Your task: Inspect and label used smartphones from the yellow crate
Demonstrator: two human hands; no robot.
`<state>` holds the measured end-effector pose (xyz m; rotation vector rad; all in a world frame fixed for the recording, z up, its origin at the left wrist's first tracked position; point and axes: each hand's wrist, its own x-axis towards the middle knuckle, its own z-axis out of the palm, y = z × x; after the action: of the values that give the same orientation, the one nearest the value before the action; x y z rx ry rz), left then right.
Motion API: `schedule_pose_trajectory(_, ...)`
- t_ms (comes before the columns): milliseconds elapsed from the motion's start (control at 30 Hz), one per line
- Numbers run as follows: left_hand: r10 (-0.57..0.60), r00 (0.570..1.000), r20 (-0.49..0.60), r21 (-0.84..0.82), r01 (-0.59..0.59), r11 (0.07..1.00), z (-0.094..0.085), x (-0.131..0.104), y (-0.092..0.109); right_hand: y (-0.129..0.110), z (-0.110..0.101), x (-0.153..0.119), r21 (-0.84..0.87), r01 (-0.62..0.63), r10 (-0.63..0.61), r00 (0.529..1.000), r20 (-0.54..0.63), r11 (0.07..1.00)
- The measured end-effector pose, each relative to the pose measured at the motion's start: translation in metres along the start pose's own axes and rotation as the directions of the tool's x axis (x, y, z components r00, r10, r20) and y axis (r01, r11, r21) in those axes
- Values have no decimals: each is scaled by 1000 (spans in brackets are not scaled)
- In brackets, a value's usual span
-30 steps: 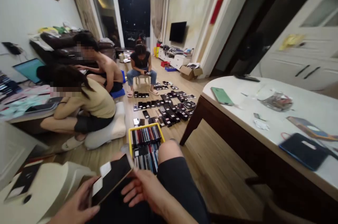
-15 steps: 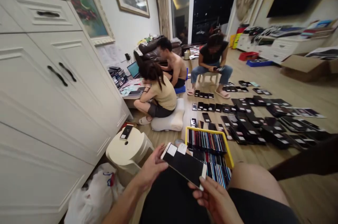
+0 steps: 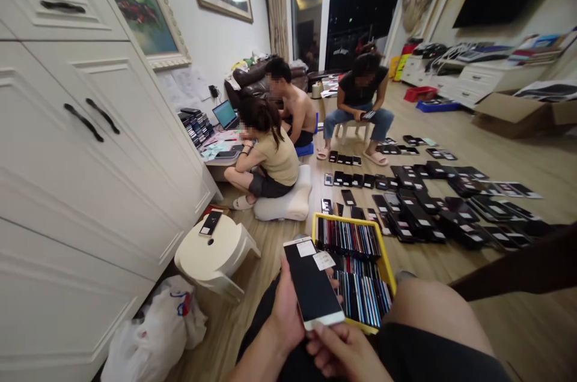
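Note:
A white-framed smartphone (image 3: 311,286) with a dark screen lies tilted between my hands, two white paper labels on its upper end. My left hand (image 3: 288,307) is wrapped round it from the left and beneath, its fingertips showing at the right edge. The bottom edge is pinched by my right hand (image 3: 338,346), thumb on the front. Just beyond stands a yellow crate (image 3: 388,268) packed with rows of upright phones (image 3: 360,298). To the left, another phone (image 3: 211,223) lies on a white stool (image 3: 192,253).
Many phones (image 3: 417,214) lie in rows and stacks on the floor. Two people (image 3: 270,157) sit at a low table with a laptop (image 3: 224,113). Another person (image 3: 363,93) sits holding a phone. A white plastic bag (image 3: 148,334) lies beside the cabinet (image 3: 90,190).
The smartphone has turned more upright and its screen faces me more. My left hand has shifted from its top end to its side; my right hand has moved to the bottom edge.

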<state>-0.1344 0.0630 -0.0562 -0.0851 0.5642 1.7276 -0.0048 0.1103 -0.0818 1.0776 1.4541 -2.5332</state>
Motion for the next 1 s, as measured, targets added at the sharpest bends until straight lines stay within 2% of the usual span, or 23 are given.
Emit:
schedule_pose_trajectory(100, 23, 1000, -3, -42, -23, 999, -10, 4, 4, 17, -4, 11, -237, 48, -39, 998, 41, 970)
schedule_pose_trajectory(200, 26, 1000, 3, -46, -26, 999, -14, 7, 8, 23, -10, 14, -406, 107, -86, 994, 69, 908)
schedule_pose_trajectory(433, -44, 999, 24, 36, 43, 998, -11, 9, 4, 23, -19, 15, -560, 116, -109, 993, 46, 820)
schedule_pose_trajectory(600, -72, 997, -8, 73, 72, 995, -12, 11, 0, 17, -18, 11, -656, 121, -116, 992, 51, 745)
schedule_pose_trajectory(667, -71, 997, -24, 69, 73, 995, -9, 10, -2, 4, -19, -5, -727, 145, -155, 986, 54, 671)
schedule_pose_trajectory(733, -73, 995, -64, 58, 77, 995, -4, 3, -6, -16, -22, -32, -778, 180, -205, 976, 68, 602)
schedule_pose_trajectory(767, -75, 993, -89, 52, 80, 995, -2, -1, -7, -27, -25, -49, -785, 202, -232, 970, 77, 585)
schedule_pose_trajectory(833, -102, 985, -141, 43, 109, 993, -6, -9, -7, -52, -32, -82, -749, 232, -277, 959, 68, 620)
schedule_pose_trajectory(900, -165, 972, -169, 23, 171, 985, -21, -8, -1, -78, -44, -113, -686, 260, -314, 948, 48, 680)
schedule_pose_trajectory(933, -199, 960, -196, 24, 207, 978, -33, -4, 3, -90, -52, -128, -679, 255, -348, 937, -1, 688)
schedule_pose_trajectory(1000, -267, 928, -260, 62, 292, 954, -56, 9, 10, -111, -72, -157, -704, 191, -437, 880, -185, 684)
